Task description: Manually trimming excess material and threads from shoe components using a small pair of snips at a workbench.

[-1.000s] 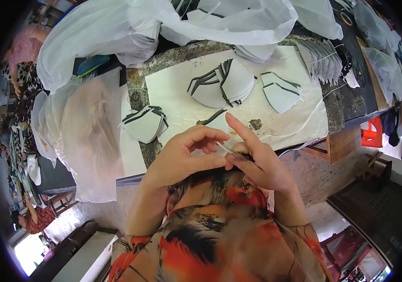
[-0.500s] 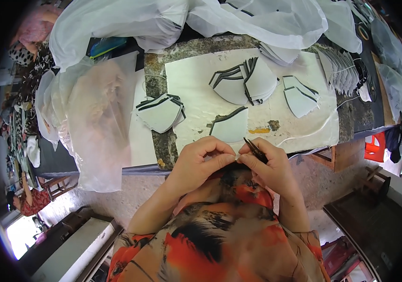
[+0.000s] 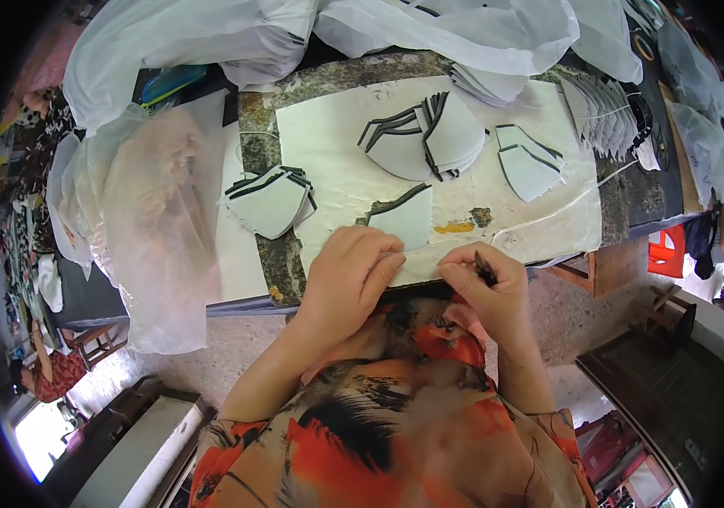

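My right hand (image 3: 497, 292) is closed around a slim dark pointed tool (image 3: 485, 268), mostly hidden in the palm. Its thumb and forefinger meet just over the table's near edge. My left hand (image 3: 343, 275) is closed too, thumb against the curled fingers; whatever they pinch is hidden. Just beyond it lies a single white curved fabric panel (image 3: 410, 218) with a black-trimmed edge, its near-left part behind the knuckles. Farther off rests a pile of similar panels (image 3: 455, 140). Smaller piles sit to the left (image 3: 270, 207) and right (image 3: 531, 173).
A white sheet (image 3: 337, 144) covers the worn board (image 3: 262, 161) on the table. Translucent plastic bags (image 3: 159, 220) stand at the left, with more bags (image 3: 455, 38) along the back. A tied bundle of panels (image 3: 603, 118) lies back right. Behind stands a red stool (image 3: 665, 252).
My hands have parted. The left moved left and slightly forward beside the single panel; the right shifted right, its tool tipped deeper into the palm. The view shifted slightly.
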Tool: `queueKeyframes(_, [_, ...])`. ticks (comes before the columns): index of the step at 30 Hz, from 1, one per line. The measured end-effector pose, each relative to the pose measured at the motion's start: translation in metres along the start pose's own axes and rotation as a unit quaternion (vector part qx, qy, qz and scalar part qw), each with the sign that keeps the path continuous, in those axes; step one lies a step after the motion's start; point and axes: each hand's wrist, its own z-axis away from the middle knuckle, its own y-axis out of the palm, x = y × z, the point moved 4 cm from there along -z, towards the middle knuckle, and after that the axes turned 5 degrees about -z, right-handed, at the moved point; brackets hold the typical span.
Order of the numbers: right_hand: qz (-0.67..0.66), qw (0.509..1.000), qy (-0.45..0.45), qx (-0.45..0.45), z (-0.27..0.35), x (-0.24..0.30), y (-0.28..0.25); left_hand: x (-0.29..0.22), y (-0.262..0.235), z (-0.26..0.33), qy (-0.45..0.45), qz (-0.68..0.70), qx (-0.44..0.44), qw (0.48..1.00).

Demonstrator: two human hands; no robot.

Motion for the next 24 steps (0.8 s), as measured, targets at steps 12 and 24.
queueKeyframes(12, [-0.009, 0.956, -0.095, 0.278, 0.032, 0.023, 0.039, 0.012, 0.023, 0.039, 0.196, -0.272, -0.098, 0.937])
queueKeyframes(24, [0.126, 0.982, -0.077, 0.113, -0.040, 0.007, 0.046, 0.015, 0.022, 0.055, 0.216, -0.273, -0.130, 0.928])
